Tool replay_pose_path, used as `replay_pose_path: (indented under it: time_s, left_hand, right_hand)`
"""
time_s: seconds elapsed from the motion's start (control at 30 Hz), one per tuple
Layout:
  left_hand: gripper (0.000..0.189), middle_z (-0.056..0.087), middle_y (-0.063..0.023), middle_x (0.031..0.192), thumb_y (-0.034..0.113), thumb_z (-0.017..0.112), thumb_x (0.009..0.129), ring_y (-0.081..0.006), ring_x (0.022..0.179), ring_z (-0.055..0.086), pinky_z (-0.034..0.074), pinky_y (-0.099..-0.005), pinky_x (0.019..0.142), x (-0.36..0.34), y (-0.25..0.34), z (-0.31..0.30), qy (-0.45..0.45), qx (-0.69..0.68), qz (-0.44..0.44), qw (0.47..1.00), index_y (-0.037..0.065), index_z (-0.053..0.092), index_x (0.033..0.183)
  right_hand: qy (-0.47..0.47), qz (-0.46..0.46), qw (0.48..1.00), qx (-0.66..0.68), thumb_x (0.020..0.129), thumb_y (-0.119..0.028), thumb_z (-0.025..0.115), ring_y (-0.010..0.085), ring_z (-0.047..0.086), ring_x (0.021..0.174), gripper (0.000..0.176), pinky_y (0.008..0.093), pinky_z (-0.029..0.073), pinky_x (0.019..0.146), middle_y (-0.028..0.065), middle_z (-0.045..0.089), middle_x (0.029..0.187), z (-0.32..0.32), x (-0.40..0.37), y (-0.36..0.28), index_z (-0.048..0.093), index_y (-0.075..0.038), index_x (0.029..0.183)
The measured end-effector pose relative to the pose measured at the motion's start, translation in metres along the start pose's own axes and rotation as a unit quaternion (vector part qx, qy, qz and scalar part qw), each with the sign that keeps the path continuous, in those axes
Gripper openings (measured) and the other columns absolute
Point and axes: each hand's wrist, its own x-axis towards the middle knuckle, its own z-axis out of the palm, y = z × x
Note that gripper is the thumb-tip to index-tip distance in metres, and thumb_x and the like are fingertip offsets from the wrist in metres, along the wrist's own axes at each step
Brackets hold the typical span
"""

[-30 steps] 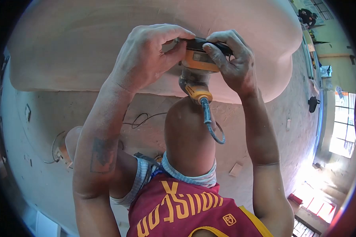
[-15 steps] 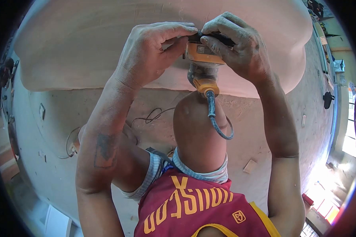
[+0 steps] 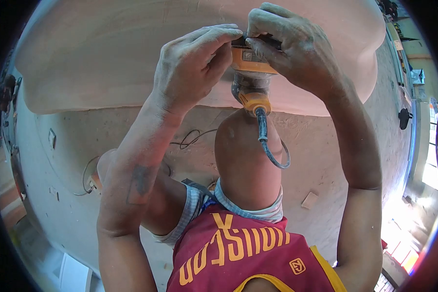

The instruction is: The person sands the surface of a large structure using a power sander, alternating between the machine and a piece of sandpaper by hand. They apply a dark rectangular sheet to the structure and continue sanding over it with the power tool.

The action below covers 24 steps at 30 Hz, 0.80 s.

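A yellow and black power tool (image 3: 252, 65) rests above my raised knee, its corded end pointing towards me. Both hands meet at its far black end. My left hand (image 3: 194, 63) is pinched on the left side of that dark part, fingers powdered with dust. On the right side, my right hand (image 3: 294, 46) has its thumb and curled fingers closed on the same dark part. What lies between the fingertips is too small to make out fully. Beyond the tool spreads a large smooth pinkish-brown surface (image 3: 107, 63).
A blue-grey cord (image 3: 263, 127) loops from the tool beside my knee (image 3: 243, 155). A thin dark cable (image 3: 185, 142) lies on the dusty floor (image 3: 306, 160). A small tan block (image 3: 309, 200) lies right of my leg. Shelving-like clutter and windows line the right edge.
Both hands have moved slightly up in the view, still at the tool's far end. My right hand's fingers have shifted, and the tool and cord sit a little higher.
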Motion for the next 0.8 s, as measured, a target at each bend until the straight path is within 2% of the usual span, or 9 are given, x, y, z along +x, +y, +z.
replay_pose_path:
  time_s: [0.27, 0.33, 0.43, 0.47, 0.57, 0.67, 0.73, 0.77, 0.8]
  left_hand:
    - [0.021, 0.076, -0.0144, 0.12, 0.012, 0.072, 0.095, -0.0321, 0.099, 0.077, 0.064, -0.0373, 0.084, 0.003, 0.002, -0.018, -0.071, 0.001, -0.005, 0.997, 0.008, 0.077, 0.115]
    - [0.022, 0.076, -0.0161, 0.12, 0.013, 0.072, 0.095, -0.032, 0.099, 0.077, 0.064, -0.0382, 0.085, 0.002, 0.002, -0.019, -0.072, -0.022, -0.021, 0.997, 0.007, 0.077, 0.116]
    - [0.021, 0.077, -0.0169, 0.114, 0.014, 0.073, 0.096, -0.0309, 0.096, 0.078, 0.064, -0.0375, 0.083, 0.001, 0.0, -0.017, -0.061, -0.065, -0.045, 0.995, 0.006, 0.077, 0.115]
    - [0.021, 0.078, -0.0169, 0.112, 0.014, 0.073, 0.096, -0.0304, 0.094, 0.079, 0.063, -0.0369, 0.082, 0.001, 0.0, -0.016, -0.055, -0.081, -0.053, 0.994, 0.006, 0.077, 0.114]
    - [0.023, 0.079, -0.0146, 0.101, 0.018, 0.073, 0.098, -0.027, 0.088, 0.078, 0.062, -0.0351, 0.08, 0.012, 0.003, -0.018, -0.09, -0.124, -0.129, 0.98, 0.005, 0.077, 0.116]
    - [0.03, 0.075, -0.0044, 0.1, 0.021, 0.065, 0.108, -0.0052, 0.092, 0.064, 0.054, -0.0236, 0.078, 0.016, -0.004, -0.002, -0.109, -0.135, -0.184, 0.968, 0.001, 0.072, 0.129]
    - [0.034, 0.074, -0.0035, 0.1, 0.026, 0.063, 0.109, -0.005, 0.095, 0.064, 0.052, -0.0243, 0.081, 0.013, 0.002, 0.009, -0.095, -0.207, -0.205, 0.952, 0.001, 0.07, 0.131]
    - [0.036, 0.074, -0.003, 0.1, 0.028, 0.062, 0.109, -0.0049, 0.096, 0.063, 0.052, -0.0247, 0.083, 0.011, 0.006, 0.014, -0.089, -0.243, -0.215, 0.942, 0.001, 0.07, 0.131]
    - [0.036, 0.074, -0.0033, 0.101, 0.029, 0.061, 0.11, -0.0056, 0.096, 0.063, 0.052, -0.0253, 0.084, 0.012, 0.009, 0.013, -0.107, -0.216, -0.208, 0.948, 0.001, 0.07, 0.131]
  right_hand:
    - [-0.013, -0.052, 0.996, -0.066, 0.095, -0.015, 0.068, 0.0319, 0.067, 0.089, 0.011, 0.0433, 0.054, 0.07, 0.0088, 0.063, 0.098, -0.004, -0.004, 0.001, 0.062, -0.009, 0.102]
    - [0.007, -0.067, 0.992, -0.109, 0.092, -0.012, 0.073, 0.029, 0.07, 0.087, 0.016, 0.0401, 0.057, 0.071, 0.006, 0.066, 0.102, 0.007, -0.008, 0.009, 0.066, -0.01, 0.108]
    - [0.014, -0.067, 0.992, -0.108, 0.093, -0.009, 0.072, 0.0288, 0.069, 0.087, 0.02, 0.0406, 0.057, 0.07, 0.0068, 0.066, 0.103, 0.007, -0.008, 0.008, 0.066, -0.01, 0.112]
    - [0.009, -0.065, 0.995, -0.08, 0.094, -0.01, 0.07, 0.0305, 0.068, 0.087, 0.015, 0.0421, 0.056, 0.07, 0.0081, 0.064, 0.101, 0.005, -0.006, 0.007, 0.064, -0.01, 0.109]
    - [0.003, -0.069, 0.997, -0.018, 0.096, -0.012, 0.066, 0.034, 0.066, 0.089, 0.009, 0.0454, 0.053, 0.07, 0.0108, 0.062, 0.096, -0.001, -0.002, 0.005, 0.06, -0.008, 0.102]
    - [0.016, -0.087, 0.996, 0.016, 0.096, -0.009, 0.066, 0.0342, 0.066, 0.088, 0.009, 0.0453, 0.053, 0.071, 0.011, 0.062, 0.095, 0.003, -0.001, 0.015, 0.06, -0.007, 0.102]
    - [0.026, -0.083, 0.995, 0.058, 0.095, -0.009, 0.068, 0.0339, 0.066, 0.087, 0.008, 0.0443, 0.054, 0.072, 0.0112, 0.063, 0.094, 0.004, -0.002, 0.021, 0.061, -0.006, 0.1]
    - [-0.005, -0.048, 0.995, 0.085, 0.097, -0.01, 0.068, 0.0325, 0.067, 0.089, 0.007, 0.043, 0.054, 0.074, 0.0109, 0.064, 0.095, 0.001, -0.002, 0.022, 0.063, -0.006, 0.101]
    - [-0.036, -0.011, 0.993, 0.112, 0.098, -0.011, 0.068, 0.0311, 0.068, 0.09, 0.007, 0.0418, 0.055, 0.077, 0.0107, 0.066, 0.096, -0.007, -0.001, 0.021, 0.065, -0.005, 0.102]
